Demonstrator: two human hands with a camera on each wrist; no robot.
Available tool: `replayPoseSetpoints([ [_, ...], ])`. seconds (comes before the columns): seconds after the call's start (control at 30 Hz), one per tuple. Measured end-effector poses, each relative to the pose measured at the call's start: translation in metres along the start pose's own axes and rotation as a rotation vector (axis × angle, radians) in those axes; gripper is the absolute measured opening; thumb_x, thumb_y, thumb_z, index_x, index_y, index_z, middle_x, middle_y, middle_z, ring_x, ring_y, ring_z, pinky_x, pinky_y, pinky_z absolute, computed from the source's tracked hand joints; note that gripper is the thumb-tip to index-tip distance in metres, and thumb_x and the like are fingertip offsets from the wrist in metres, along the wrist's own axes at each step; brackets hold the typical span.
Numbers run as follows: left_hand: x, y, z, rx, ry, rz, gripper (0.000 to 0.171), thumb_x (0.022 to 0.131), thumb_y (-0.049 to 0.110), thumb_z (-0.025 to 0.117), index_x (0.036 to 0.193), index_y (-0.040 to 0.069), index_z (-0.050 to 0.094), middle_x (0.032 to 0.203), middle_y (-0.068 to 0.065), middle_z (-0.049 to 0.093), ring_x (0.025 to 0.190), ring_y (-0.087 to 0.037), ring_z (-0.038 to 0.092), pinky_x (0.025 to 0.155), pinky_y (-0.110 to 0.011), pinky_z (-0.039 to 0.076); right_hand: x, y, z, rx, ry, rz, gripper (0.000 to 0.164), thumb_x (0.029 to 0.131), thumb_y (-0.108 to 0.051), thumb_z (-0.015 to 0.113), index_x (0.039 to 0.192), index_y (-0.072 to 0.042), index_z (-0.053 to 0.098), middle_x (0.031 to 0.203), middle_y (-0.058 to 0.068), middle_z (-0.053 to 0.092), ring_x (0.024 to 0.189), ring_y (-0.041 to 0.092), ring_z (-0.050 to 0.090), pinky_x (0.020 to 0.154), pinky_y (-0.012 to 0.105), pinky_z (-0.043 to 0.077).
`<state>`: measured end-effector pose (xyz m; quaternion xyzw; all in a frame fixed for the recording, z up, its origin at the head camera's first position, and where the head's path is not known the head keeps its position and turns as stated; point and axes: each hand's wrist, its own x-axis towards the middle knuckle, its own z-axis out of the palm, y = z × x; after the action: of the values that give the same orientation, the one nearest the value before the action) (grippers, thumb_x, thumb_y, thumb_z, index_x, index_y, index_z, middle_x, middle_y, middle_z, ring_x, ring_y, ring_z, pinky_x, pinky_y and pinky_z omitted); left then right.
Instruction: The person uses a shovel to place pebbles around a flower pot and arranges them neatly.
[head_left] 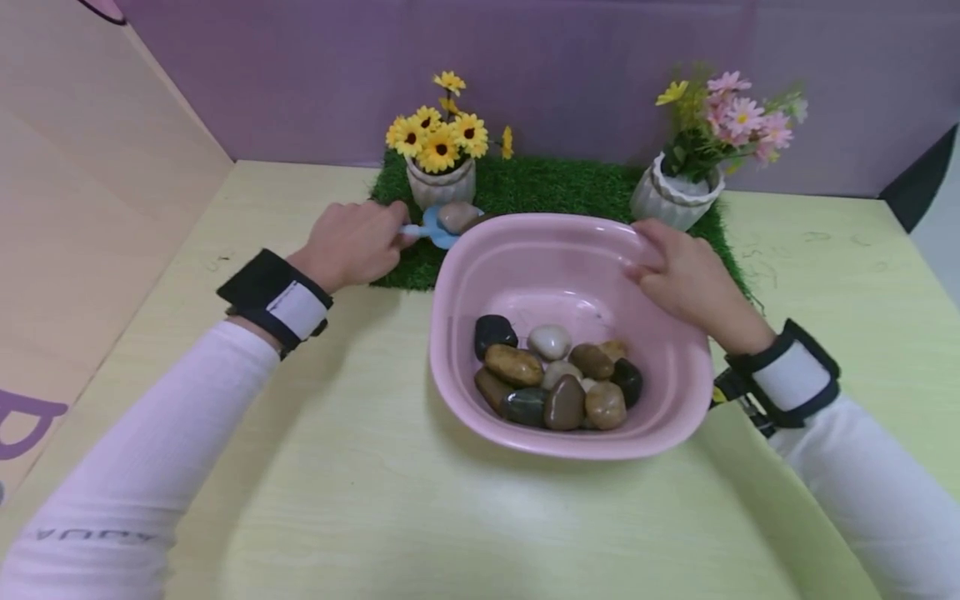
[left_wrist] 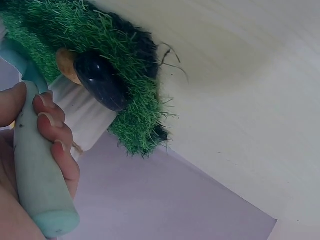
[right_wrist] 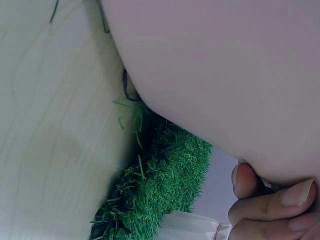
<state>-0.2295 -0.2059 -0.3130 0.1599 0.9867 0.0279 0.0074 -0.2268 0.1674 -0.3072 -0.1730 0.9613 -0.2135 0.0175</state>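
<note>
Two hands grip: the left hand (head_left: pixel 356 246) clutches a pale blue plastic scoop (left_wrist: pixel 41 170), bearing a smooth pinkish stone (head_left: pixel 454 217), by the far-left rim of the pink plastic basin (head_left: pixel 566 446); the right hand (head_left: pixel 688 283) pinches its far-right rim. Rounded multicoloured stones (head_left: pixel 565 403) lie inside. Pale wooden tabletop (head_left: pixel 360 492) spreads nearside, purple wall (head_left: pixel 570 83) beyond. Green artificial turf (head_left: pixel 555 185) and two white flowerpots (head_left: pixel 444 187) crowd the basin's far side.

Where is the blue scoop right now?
In the head view, the scoop is held in the left grip, by the far left corner of the pink basin, in front of the yellow flowers.
</note>
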Motion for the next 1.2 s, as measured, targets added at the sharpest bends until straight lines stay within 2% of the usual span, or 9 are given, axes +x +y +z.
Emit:
replayPoseSetpoints([
  [0.1, -0.001, -0.003, 0.0, 0.005, -0.014, -0.001, 0.027, 0.104, 0.029, 0.041, 0.099, 0.007, 0.055, 0.071, -0.007, 0.048, 0.058, -0.023, 0.048, 0.049, -0.031, 0.031, 0.001, 0.0, 0.001, 0.0, 0.004, 0.0, 0.055, 0.094, -0.02, 0.06, 0.143, 0.0, 0.044, 0.126, 0.034, 0.058, 0.107, 0.052, 0.059, 0.089, 0.06, 0.047],
  [0.33, -0.003, -0.009, -0.001, 0.019, -0.029, 0.004, 0.025, 0.103, 0.028, 0.042, 0.092, 0.008, 0.053, 0.071, -0.007, 0.049, 0.059, -0.023, 0.049, 0.049, -0.031, 0.032, 0.001, -0.001, 0.002, -0.015, 0.011, -0.008, 0.054, 0.094, -0.02, 0.06, 0.142, 0.001, 0.045, 0.124, 0.034, 0.06, 0.104, 0.051, 0.06, 0.087, 0.06, 0.047],
  [0.53, 0.0, -0.012, -0.003, 0.05, -0.057, 0.013, 0.023, 0.103, 0.027, 0.042, 0.095, 0.008, 0.054, 0.071, -0.007, 0.05, 0.061, -0.024, 0.05, 0.05, -0.032, 0.033, -0.001, -0.002, 0.0, -0.023, 0.016, -0.012, 0.055, 0.093, -0.019, 0.06, 0.142, 0.002, 0.044, 0.122, 0.034, 0.06, 0.1, 0.049, 0.062, 0.083, 0.059, 0.05],
  [0.97, 0.003, -0.008, -0.007, 0.091, -0.089, 0.013, 0.016, 0.1, 0.019, 0.044, 0.092, 0.011, 0.054, 0.068, -0.007, 0.05, 0.057, -0.02, 0.043, 0.048, -0.03, 0.03, -0.001, -0.001, 0.0, -0.02, 0.011, 0.001, 0.055, 0.092, -0.018, 0.06, 0.142, 0.001, 0.044, 0.123, 0.034, 0.059, 0.098, 0.049, 0.063, 0.082, 0.059, 0.05],
  [1.2, 0.004, -0.006, -0.015, 0.128, -0.113, 0.002, 0.013, 0.098, 0.017, 0.046, 0.092, 0.011, 0.056, 0.072, -0.009, 0.056, 0.058, -0.021, 0.046, 0.048, -0.031, 0.032, -0.001, -0.001, 0.0, -0.019, 0.005, 0.009, 0.056, 0.093, -0.018, 0.06, 0.143, 0.0, 0.044, 0.123, 0.034, 0.059, 0.1, 0.05, 0.062, 0.083, 0.059, 0.049],
])
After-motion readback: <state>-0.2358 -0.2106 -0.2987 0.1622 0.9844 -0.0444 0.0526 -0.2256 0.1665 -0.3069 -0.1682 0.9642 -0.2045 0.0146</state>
